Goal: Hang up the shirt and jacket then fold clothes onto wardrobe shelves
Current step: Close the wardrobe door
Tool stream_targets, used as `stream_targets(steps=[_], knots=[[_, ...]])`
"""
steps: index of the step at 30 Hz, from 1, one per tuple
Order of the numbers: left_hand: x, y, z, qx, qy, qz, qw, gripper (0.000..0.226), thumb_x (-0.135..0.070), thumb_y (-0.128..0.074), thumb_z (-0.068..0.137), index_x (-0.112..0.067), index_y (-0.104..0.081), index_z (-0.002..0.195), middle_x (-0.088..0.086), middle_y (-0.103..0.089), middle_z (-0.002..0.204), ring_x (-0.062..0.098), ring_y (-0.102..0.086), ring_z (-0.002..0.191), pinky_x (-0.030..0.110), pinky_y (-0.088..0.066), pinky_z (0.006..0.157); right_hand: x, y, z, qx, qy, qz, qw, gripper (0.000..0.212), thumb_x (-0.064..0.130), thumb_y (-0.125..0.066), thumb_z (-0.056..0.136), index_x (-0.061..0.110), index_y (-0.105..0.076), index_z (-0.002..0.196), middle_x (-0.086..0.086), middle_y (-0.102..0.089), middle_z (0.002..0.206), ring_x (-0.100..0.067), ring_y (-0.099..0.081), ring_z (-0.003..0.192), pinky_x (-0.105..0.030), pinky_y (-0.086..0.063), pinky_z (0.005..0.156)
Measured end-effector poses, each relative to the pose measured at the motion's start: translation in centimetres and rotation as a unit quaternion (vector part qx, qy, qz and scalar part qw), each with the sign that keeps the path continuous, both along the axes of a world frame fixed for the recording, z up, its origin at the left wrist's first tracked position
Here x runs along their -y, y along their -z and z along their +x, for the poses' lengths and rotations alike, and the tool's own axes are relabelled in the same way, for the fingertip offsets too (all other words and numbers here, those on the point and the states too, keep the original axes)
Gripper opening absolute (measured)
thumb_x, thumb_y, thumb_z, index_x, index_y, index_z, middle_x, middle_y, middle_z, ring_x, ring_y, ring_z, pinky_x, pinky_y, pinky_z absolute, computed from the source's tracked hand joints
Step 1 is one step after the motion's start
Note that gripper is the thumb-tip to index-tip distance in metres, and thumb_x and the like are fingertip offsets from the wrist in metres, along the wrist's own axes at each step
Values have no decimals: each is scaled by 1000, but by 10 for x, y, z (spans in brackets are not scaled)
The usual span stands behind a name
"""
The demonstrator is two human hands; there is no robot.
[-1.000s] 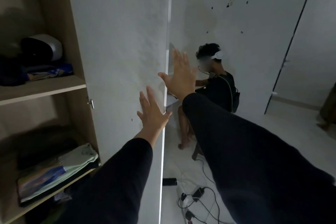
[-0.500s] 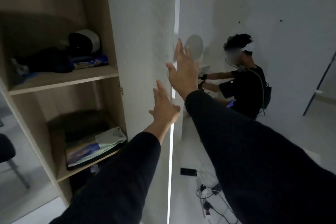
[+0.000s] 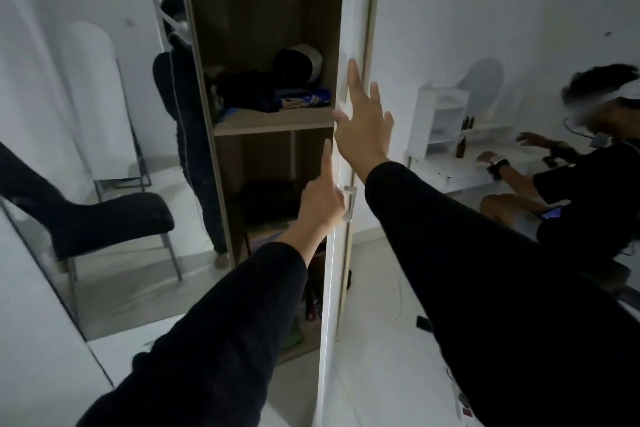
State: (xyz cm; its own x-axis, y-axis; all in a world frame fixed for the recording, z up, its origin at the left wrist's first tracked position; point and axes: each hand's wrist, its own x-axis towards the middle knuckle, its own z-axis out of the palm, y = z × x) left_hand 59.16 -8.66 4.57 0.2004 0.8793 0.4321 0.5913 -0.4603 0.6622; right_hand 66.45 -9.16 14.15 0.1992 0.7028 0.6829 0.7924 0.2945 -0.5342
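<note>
Left hand (image 3: 320, 198): index finger straight and pointing up along the inner face of the white wardrobe door (image 3: 332, 253); the other fingers bend at the door's edge beside the small metal door handle (image 3: 349, 199). Whether they clasp the handle, I cannot tell.
Right hand (image 3: 363, 125): fingers straight and spread, palm laid flat on the door's outer face above the handle, holding nothing.
Sleeves: both arms wear long black sleeves (image 3: 225, 329).
Door: seen nearly edge-on, standing between the two hands.
Wardrobe: tall wood-toned wardrobe (image 3: 207, 80), its inside in view left of the door.
Upper shelf: the pale wooden shelf (image 3: 277, 121) carries a heap of dark clothes (image 3: 249, 94), a blue patterned folded cloth (image 3: 304, 99) and a round black and white object (image 3: 299, 62) behind them.
Lower shelves: dark; more folded things lie there, too dim to name.
Mirror side: a black padded chair with metal legs (image 3: 114, 218) shows at the left.
Right side: a seated person in black (image 3: 588, 177) reaches toward a low white shelf unit (image 3: 440, 121).
</note>
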Motion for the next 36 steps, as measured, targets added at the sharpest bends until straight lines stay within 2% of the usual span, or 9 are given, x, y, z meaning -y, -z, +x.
stream_targets(steps=[6, 9, 11, 13, 16, 23, 26, 31, 36], knots=[[-33, -4, -70, -41, -73, 54, 995, 94, -9, -52, 94, -31, 23, 145, -6, -50, 70, 6, -51, 50, 12, -38, 46, -41, -1, -43, 76, -41, -33, 996, 64, 22, -48, 99, 37, -13, 150, 5, -23, 157, -21, -6, 148, -54, -9, 117], [-53, 1, -98, -74, -100, 81, 989, 100, -8, -53, 92, -38, 29, 141, 2, -59, 81, 10, -57, 56, 17, -46, 52, -75, 1, -61, 117, -44, -14, 992, 60, 34, -48, 97, 35, -18, 149, 7, -21, 158, -21, -7, 148, -52, -7, 117], [-70, 0, -114, -95, -117, 94, 984, 100, -8, -55, 91, -37, 25, 143, 7, -58, 121, 16, -66, 79, 32, -57, 71, -99, 4, -70, 157, -34, -3, 987, 63, 39, -48, 96, 34, -16, 150, 6, -19, 159, -22, -5, 148, -53, -8, 116], [-91, -2, -130, -147, -155, 108, 971, 101, -10, -58, 89, -31, 22, 146, 1, -16, 157, 24, -42, 132, 55, -40, 103, -123, 7, -79, 187, -20, -5, 982, 68, 45, -48, 95, 33, -11, 151, 4, -14, 160, -23, -2, 148, -54, -9, 116], [-123, -7, -151, -255, -230, 123, 931, 108, -18, -64, 87, -19, 26, 145, 0, 19, 158, 22, 9, 147, 62, -15, 113, -157, 6, -93, 219, -7, 3, 976, 76, 52, -48, 92, 32, -5, 152, 0, -7, 161, -24, 1, 148, -55, -9, 115], [-190, -17, -172, -365, -349, 133, 853, 114, -22, -68, 83, -11, 28, 144, 8, 39, 149, 28, 40, 132, 58, 3, 112, -228, 2, -115, 278, -24, 50, 959, 80, 48, -54, 90, 33, -5, 152, -4, 4, 161, -24, 5, 148, -59, -2, 113], [-216, -18, -174, -389, -385, 138, 826, 112, -26, -68, 82, -8, 22, 146, 11, 37, 150, 32, 40, 132, 61, -2, 112, -255, 2, -117, 299, -32, 67, 951, 81, 43, -57, 90, 33, -7, 152, -4, 5, 161, -25, 7, 148, -62, 2, 112], [-256, -16, -172, -348, -403, 121, 838, 117, -14, -73, 77, -6, 22, 146, 9, 32, 153, 32, 29, 140, 65, -4, 112, -293, 4, -122, 317, -34, 71, 945, 82, 43, -56, 90, 34, -3, 152, -4, 9, 161, -25, 11, 147, -63, 8, 109], [-277, -11, -172, -367, -436, 93, 816, 123, -27, -76, 77, -4, 26, 144, 12, 31, 152, 32, 27, 140, 63, 3, 109, -319, 13, -124, 318, -43, 90, 943, 81, 44, -55, 90, 34, -3, 151, -4, 8, 161, -26, 9, 148, -65, 10, 107]])
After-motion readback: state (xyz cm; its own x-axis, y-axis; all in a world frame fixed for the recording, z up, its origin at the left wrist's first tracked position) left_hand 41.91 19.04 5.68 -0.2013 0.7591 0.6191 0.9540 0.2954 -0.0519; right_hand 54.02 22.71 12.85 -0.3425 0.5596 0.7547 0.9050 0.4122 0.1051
